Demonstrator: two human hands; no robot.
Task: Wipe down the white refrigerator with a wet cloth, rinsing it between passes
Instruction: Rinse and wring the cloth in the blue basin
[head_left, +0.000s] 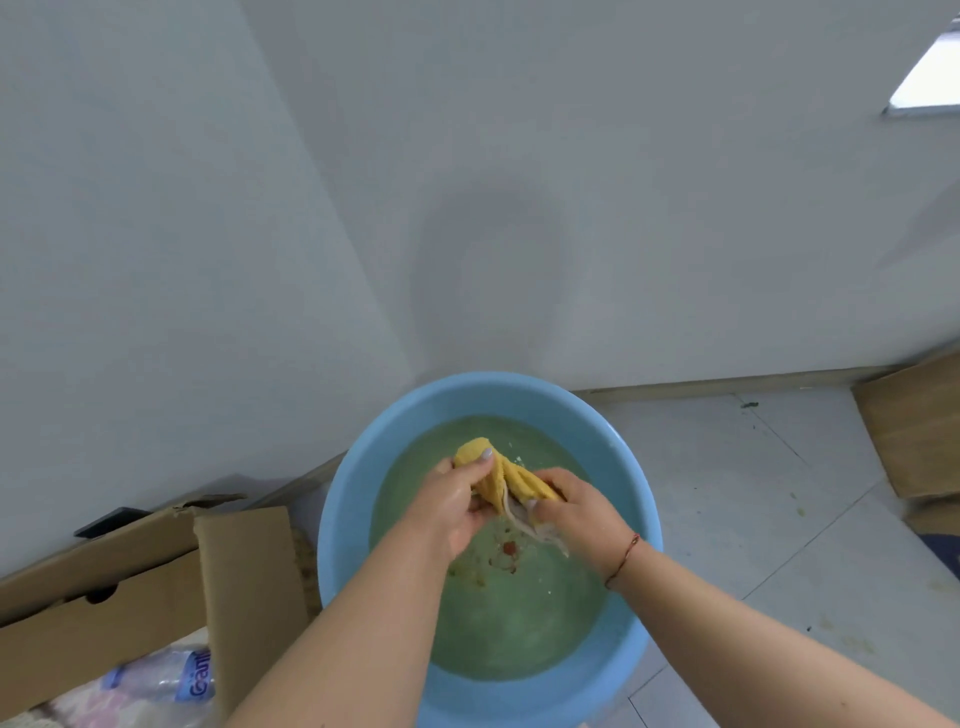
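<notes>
Both hands grip the cloth (511, 486) above the basin (358, 467); the left hand (452, 506) is curled round its yellow end, thumb on top, and the right hand (576, 506) pinches the paler end, so the cloth is stretched and bunched between them, apparently being wrung; this looks like the rinse step between passes. The water (519, 623) is cloudy green, with reddish and yellow specks floating near the centre, which suggests at least one wiping pass is done; how many cannot be told. The refrigerator is out of view, so its state is unknown. Cardboard boxes (130, 597) lie at 8 o'clock and another (914, 421) at 3 o'clock of the basin, on the floor (753, 519). Left to do, in my judgement: finish wringing; return to the fridge; wipe again.
</notes>
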